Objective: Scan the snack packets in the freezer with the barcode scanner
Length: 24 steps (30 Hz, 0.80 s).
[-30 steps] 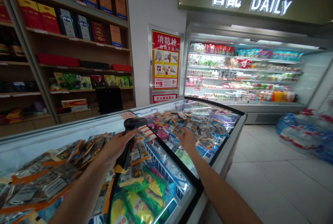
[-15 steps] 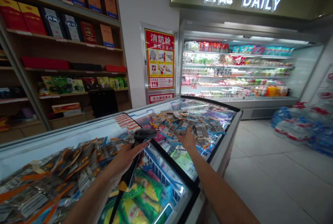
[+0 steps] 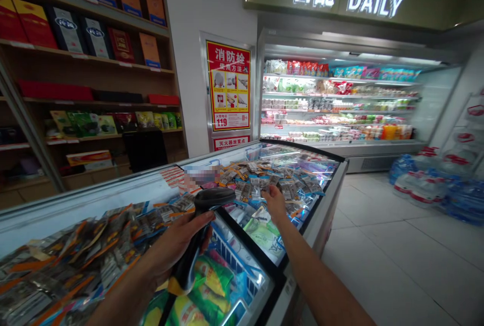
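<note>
My left hand (image 3: 187, 237) is wrapped round the grip of a black and yellow barcode scanner (image 3: 185, 265), whose head points forward and right over the freezer's glass lid. My right hand (image 3: 277, 205) reaches to the far pile, with fingertips pinched at the edge of a small packet (image 3: 260, 184). Its fingers partly hide that packet. The far pile of small packets (image 3: 293, 189), silvery-brown with orange and blue edges, lies on the glass. Another heap of similar packets (image 3: 109, 245) spreads to the left of my left hand.
Under the glass of the chest freezer (image 3: 280, 275) lie green and yellow bags (image 3: 209, 285) and a blue wire basket (image 3: 236, 255). Shelves with boxes (image 3: 94, 38) stand at the left. A lit refrigerated display (image 3: 340, 104) stands behind. Bottled water (image 3: 423, 184) sits on the floor at right.
My right hand's fingers have drawn closer together and upward at the packets. The scanner's head has tilted slightly, still in my left hand. The view has shifted slightly to the right.
</note>
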Motion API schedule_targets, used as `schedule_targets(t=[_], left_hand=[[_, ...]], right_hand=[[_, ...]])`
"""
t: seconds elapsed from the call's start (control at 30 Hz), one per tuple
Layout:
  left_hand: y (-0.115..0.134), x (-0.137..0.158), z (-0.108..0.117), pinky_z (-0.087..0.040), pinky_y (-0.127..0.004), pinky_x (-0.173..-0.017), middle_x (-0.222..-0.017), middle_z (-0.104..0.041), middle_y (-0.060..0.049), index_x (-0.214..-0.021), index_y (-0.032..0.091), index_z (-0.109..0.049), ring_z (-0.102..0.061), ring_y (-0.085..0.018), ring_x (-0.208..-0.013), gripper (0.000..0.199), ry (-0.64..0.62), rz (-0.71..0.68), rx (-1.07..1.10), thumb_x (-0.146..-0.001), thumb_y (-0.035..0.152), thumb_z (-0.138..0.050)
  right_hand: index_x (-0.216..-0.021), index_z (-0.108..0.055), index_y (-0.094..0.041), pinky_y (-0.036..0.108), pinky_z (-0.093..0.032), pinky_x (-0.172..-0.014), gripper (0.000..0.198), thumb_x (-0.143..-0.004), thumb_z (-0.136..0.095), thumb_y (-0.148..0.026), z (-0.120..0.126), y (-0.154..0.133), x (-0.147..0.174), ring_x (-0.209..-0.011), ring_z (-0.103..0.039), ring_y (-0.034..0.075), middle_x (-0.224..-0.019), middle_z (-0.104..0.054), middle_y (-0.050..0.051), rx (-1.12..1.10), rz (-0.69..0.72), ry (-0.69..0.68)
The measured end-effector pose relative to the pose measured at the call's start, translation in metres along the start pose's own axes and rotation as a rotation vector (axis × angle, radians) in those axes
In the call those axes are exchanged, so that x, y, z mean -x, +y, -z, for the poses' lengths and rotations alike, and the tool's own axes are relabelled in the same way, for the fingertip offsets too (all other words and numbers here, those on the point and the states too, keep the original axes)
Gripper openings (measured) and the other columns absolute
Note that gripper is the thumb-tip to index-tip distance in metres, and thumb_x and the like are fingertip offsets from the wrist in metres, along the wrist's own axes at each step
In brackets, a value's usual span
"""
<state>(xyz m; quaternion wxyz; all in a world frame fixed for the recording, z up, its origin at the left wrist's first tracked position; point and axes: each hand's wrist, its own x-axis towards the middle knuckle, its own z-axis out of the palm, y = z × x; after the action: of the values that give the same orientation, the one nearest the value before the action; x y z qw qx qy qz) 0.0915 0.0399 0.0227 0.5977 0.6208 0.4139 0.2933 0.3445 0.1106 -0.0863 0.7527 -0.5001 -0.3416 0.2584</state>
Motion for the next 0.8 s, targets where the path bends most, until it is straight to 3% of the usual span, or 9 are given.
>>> schedule_targets(t=[0.43, 0.8], left_hand=[[-0.006, -0.004, 0.003, -0.035, -0.02, -0.045, -0.051, -0.052, 0.0, -0.059, 0.014, -0.054, -0.045, -0.009, -0.046, 0.039, -0.008, -0.003, 0.021, -0.069, 0.052, -0.052], [0.005, 0.004, -0.001, -0.04, -0.019, -0.046, -0.058, -0.056, 0.0, -0.074, 0.015, -0.054, -0.05, -0.009, -0.048, 0.026, 0.019, 0.099, 0.308, -0.067, 0.038, -0.062]], right_hand=[[-0.079, -0.057, -0.016, 0.029, -0.043, -0.069, 0.025, -0.055, -0.056, -0.024, 0.0, 0.002, 0.0, -0.07, -0.055, 0.015, -0.072, -0.062, 0.0, 0.018, 0.004, 0.005], [-0.081, -0.057, -0.016, 0.031, -0.043, -0.069, 0.025, -0.058, -0.057, -0.026, 0.001, 0.003, 0.0, -0.071, -0.057, 0.017, -0.074, -0.063, 0.001, 0.063, 0.035, -0.015]])
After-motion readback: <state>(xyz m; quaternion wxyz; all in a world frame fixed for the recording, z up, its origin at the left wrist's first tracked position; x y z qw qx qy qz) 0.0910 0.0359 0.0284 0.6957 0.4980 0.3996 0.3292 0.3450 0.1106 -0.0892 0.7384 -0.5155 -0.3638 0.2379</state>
